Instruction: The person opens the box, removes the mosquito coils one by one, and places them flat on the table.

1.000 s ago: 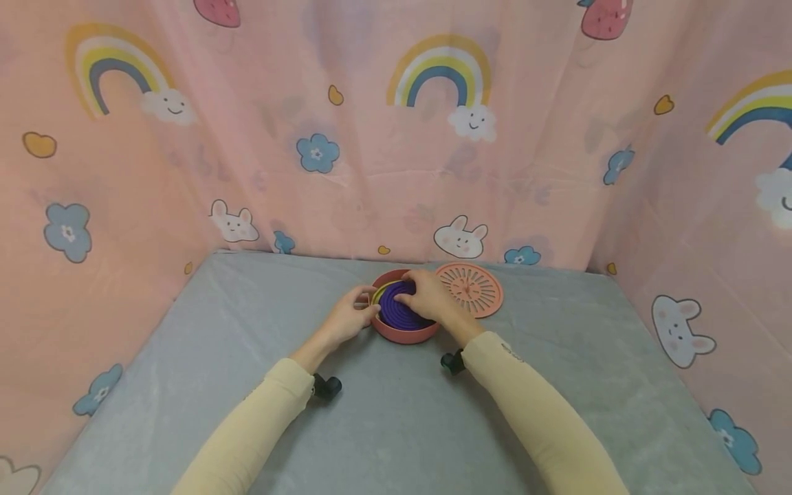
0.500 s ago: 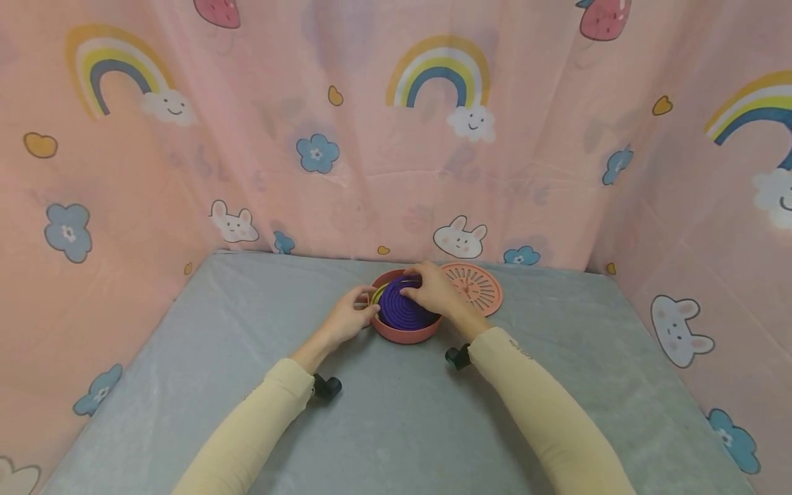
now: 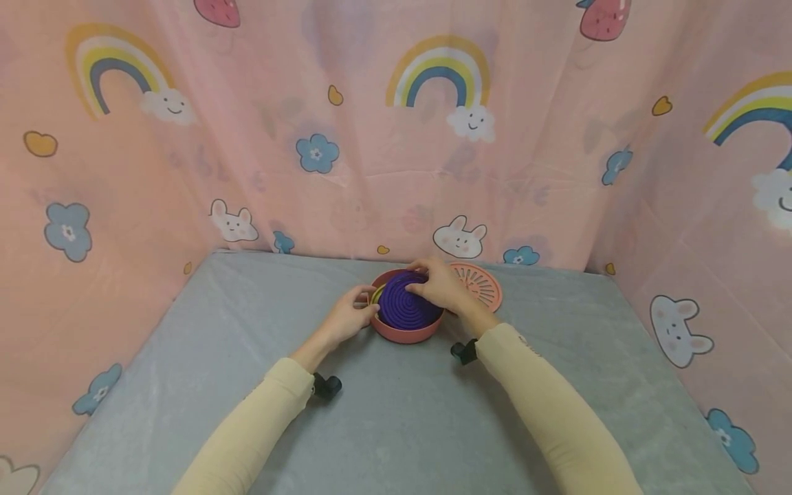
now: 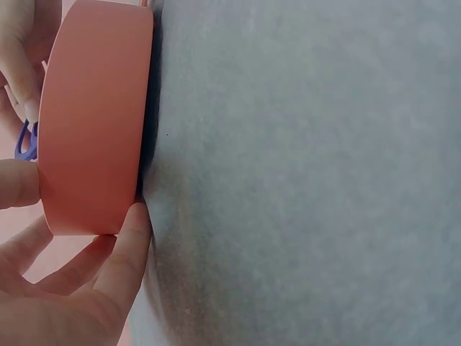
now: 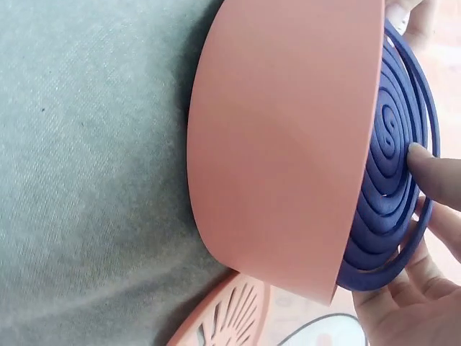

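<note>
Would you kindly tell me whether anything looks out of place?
Only the purple coil looks askew: tilted partly out of the pink container, not flat, in the right hand. No spill or damage shows.

We look into a makeshift booth, in what building we cannot tell, where pink curtains (image 3: 383,192) (printed with rainbows (image 3: 438,55) and rabbits (image 3: 459,240)) enclose a grey cloth-covered tabletop (image 3: 396,419) on three sides.

Pink bkgd. curtain (image 3: 383,192) w/ 3 rainbows (image 3: 438,53); gray cloth (image 3: 383,412) below.

No text can be read; faint letter-like marks (image 3: 463,162) on the pink curtain (image 3: 371,124) are illegible.
</note>
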The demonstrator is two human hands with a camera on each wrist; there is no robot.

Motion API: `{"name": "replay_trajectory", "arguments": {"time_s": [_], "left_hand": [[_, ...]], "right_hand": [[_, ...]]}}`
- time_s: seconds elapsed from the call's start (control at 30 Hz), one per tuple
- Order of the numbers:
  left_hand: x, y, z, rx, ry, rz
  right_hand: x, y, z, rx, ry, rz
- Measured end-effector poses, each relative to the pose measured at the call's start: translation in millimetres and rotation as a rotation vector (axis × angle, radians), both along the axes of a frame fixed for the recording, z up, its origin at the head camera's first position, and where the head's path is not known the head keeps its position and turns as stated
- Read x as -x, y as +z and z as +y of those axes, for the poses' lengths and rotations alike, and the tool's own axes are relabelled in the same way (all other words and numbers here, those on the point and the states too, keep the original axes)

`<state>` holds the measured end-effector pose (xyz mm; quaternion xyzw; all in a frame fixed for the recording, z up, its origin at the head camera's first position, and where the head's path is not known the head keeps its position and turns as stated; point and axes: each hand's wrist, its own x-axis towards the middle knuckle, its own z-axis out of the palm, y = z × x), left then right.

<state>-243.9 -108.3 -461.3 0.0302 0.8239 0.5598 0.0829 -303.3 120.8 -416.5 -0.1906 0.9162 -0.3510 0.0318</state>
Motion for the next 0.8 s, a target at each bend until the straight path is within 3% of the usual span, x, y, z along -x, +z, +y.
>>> {"name": "replay_trajectory", "arguments": {"time_s": [0.47,0.8], "left_hand": [[-1.1,1.1,0.0,0.004,0.0,0.011],[-1.0,1.9,-0.7,-0.014,-0.007,0.008]], "right_hand": [[-3.3,16.5,6,0.026,-0.024,-0.133],[-2.7,19.4,9,0.093,-0.03,-0.122]]}}
